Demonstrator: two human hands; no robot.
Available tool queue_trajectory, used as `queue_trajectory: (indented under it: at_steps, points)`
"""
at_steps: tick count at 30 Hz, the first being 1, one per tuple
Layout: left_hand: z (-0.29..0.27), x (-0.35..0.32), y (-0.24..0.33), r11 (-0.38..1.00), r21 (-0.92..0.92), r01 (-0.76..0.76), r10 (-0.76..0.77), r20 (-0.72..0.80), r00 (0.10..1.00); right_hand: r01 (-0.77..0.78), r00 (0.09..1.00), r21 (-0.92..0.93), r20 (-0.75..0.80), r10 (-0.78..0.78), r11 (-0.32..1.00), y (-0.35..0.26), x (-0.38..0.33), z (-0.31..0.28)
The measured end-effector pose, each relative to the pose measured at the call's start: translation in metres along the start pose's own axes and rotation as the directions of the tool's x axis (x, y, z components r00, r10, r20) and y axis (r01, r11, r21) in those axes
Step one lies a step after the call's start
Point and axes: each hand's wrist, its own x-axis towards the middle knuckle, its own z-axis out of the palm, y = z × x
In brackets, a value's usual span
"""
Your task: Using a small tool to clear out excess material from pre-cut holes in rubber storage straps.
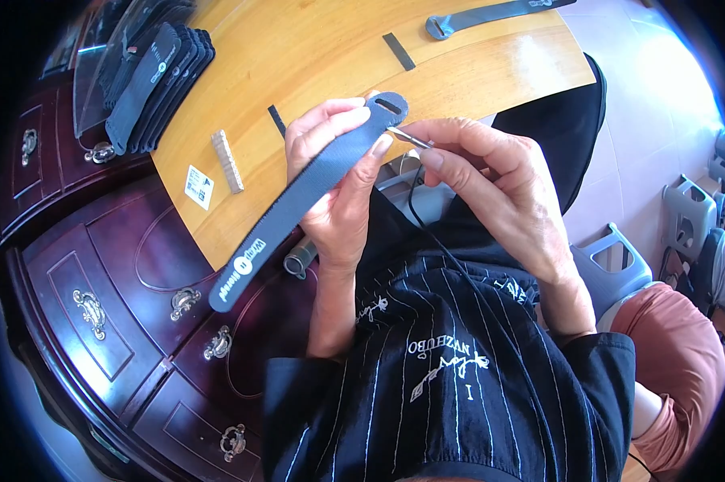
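My left hand [334,177] grips a long dark blue-grey strap [306,189] with white lettering, its fingers behind and its thumb at the front edge. The strap slants down to the left. Its rounded upper end has an oval slot. Close by, my right hand [499,173] pinches a slim metal tool [411,138] with a pointed tip; its exact kind is partly hidden by the fingers. That tip meets the strap's edge just below the slot, near my left thumb.
On the wooden table [322,48] lie another strap [499,16], dark strips [399,51], a ribbed beige bar [227,161] and a white label [197,187]. Stacked straps [157,80] sit at the left, beside dark wooden drawers [89,313]. Grey stools [620,261] and a person [676,361] are at right.
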Motion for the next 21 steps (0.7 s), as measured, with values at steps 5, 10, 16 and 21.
queue_trajectory:
  at_steps: [5, 10, 16, 21]
  points:
    - [-0.005, 0.003, 0.002, 0.974, 0.183, -0.133, 0.119, 0.086, 0.989, 0.198, 0.975, -0.166, -0.069, -0.211, 0.966, 0.012, 0.000, 0.007]
    - [-0.003, 0.005, 0.005, 0.860, 0.393, -0.327, 0.317, 0.092, 0.944, -0.335, 0.942, 0.468, 0.160, 0.295, 0.818, 0.001, -0.003, -0.002]
    - [-0.002, 0.003, 0.000, 0.954, 0.193, -0.230, 0.227, 0.035, 0.973, 0.057, 0.993, 0.114, -0.106, -0.045, 0.992, 0.012, -0.003, 0.016]
    - [-0.002, 0.001, 0.004, 0.991, 0.091, -0.097, 0.102, -0.055, 0.993, -0.072, 0.997, 0.254, -0.016, 0.079, 0.964, -0.003, -0.003, 0.009]
